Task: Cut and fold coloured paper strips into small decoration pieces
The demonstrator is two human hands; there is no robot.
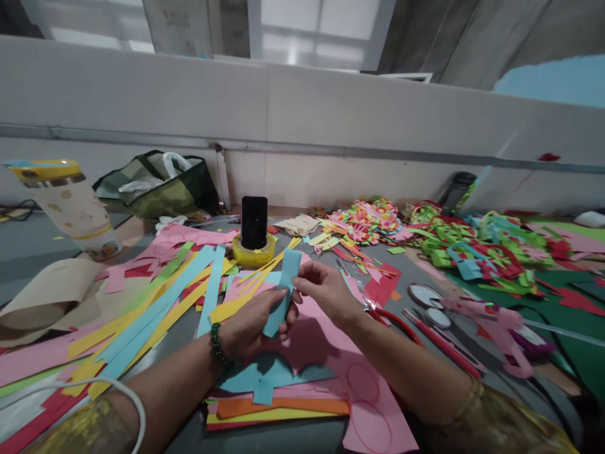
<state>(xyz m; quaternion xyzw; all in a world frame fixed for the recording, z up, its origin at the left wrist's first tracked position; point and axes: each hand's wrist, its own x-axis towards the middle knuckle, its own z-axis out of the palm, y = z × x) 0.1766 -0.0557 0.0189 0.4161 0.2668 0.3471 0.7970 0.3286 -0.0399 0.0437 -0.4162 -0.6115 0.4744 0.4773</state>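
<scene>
A light blue strip (290, 266) of craft sheet stands tilted in front of me, its lower part across my left palm. My left hand (253, 318) is closed on it, thumb in front and fingers behind. The thumb and forefinger of my right hand (331, 291) pinch together at the strip's right edge; the other fingers are curled. Under my hands lies a pink sheet (362, 384) with drawn circles. A blue sheet with a scalloped edge (302, 373) rests on a stack of coloured sheets (283, 408), below my left wrist.
Left are loose coloured strips (155, 315), a brown paper roll (45, 296) and a tumbler (78, 208). A phone (254, 222) stands on a yellow tape roll (253, 253). Red-handled scissors (399, 323), a pink glue gun (496, 321) and piled green and red pieces (491, 246) are right.
</scene>
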